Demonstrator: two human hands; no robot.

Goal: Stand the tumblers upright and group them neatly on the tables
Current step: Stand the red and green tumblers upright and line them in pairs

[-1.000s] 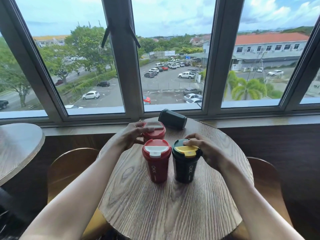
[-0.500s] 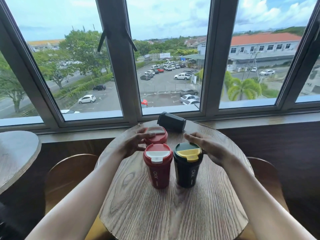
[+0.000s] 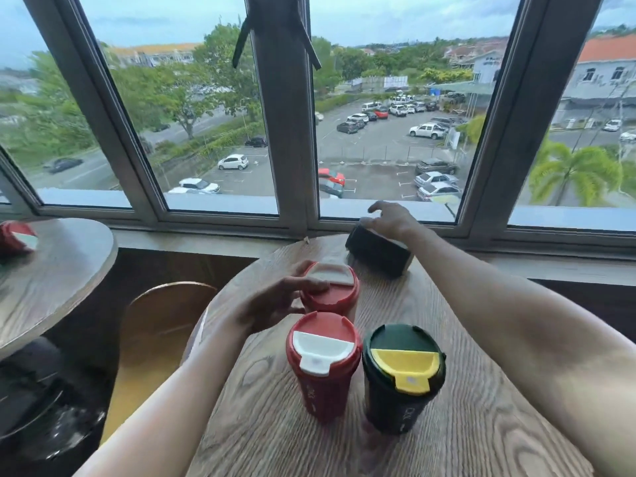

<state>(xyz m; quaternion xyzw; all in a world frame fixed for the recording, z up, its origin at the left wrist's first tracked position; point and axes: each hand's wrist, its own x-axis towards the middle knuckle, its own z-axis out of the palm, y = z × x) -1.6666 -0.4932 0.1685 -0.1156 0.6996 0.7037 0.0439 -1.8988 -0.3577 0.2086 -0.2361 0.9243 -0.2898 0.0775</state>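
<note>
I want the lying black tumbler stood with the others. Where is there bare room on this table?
Bare wood lies behind the green tumbler, right of the far red tumbler, and under the right forearm toward the table's right edge. The near edge is bare too. It is crowded at centre, where the near red tumbler stands.

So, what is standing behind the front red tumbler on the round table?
Directly behind the front red tumbler stands a second red tumbler, upright, with the left hand on its lid and side. Its lower body is hidden by the front one. Farther back lies a dark tumbler under the right hand.
</note>
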